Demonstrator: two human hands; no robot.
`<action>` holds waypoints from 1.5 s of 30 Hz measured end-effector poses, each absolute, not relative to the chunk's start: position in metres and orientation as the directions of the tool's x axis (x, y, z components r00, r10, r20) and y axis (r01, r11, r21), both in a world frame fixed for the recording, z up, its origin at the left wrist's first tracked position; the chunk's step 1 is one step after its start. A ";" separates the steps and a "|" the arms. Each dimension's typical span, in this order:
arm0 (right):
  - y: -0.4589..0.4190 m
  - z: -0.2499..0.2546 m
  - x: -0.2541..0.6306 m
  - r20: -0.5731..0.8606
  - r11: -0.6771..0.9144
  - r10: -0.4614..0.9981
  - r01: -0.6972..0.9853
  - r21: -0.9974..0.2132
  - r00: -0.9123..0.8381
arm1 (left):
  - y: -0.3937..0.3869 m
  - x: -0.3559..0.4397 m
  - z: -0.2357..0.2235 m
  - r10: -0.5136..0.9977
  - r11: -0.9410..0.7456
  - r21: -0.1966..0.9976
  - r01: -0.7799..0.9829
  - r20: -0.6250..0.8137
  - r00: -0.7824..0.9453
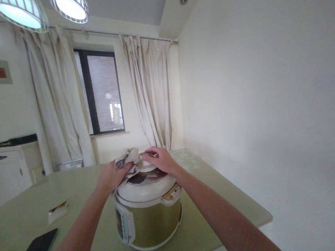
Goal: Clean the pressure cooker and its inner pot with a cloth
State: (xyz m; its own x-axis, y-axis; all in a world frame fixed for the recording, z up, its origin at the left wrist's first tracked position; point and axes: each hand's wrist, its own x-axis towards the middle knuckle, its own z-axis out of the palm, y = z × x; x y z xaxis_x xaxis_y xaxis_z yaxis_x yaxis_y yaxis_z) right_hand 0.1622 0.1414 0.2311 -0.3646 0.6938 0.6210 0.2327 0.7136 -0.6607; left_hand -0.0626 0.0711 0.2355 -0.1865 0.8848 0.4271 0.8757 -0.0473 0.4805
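On cooker (155,217): L hand (113,176) w/ cloth (130,156), R hand (162,160).

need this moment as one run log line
left hand: holding cloth on cooker lid | right hand: on lid's top knob | cooker: lid on, standing on green table

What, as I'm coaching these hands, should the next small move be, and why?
I'd probably slide the cloth over to the side handle, which shows brownish marks. The left hand has the cloth at the lid, and the right hand sits by the top knob, where it could steady the cooker.
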 end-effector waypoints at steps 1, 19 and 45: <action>0.144 0.231 0.162 0.617 0.696 0.704 0.168 -0.698 -0.351 | 0.065 -0.060 0.234 0.883 -0.034 0.473 0.880 0.427 -0.195; 0.153 0.248 0.208 0.324 0.312 0.893 -0.091 -0.946 -0.312 | 0.003 0.069 0.216 0.683 -0.462 0.008 0.887 0.642 0.350; 0.063 0.239 0.222 0.565 0.714 0.640 0.675 -0.185 -0.521 | 0.090 -0.048 0.204 0.866 -0.243 0.141 0.960 0.477 0.149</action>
State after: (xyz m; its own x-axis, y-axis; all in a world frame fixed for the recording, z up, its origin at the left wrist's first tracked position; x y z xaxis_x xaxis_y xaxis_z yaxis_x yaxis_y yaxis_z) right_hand 0.2224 0.0629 0.2391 -0.5214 0.6399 0.5645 0.6754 0.7138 -0.1853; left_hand -0.0476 0.0903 0.2035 0.1491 0.8661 0.4771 0.9598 -0.2428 0.1408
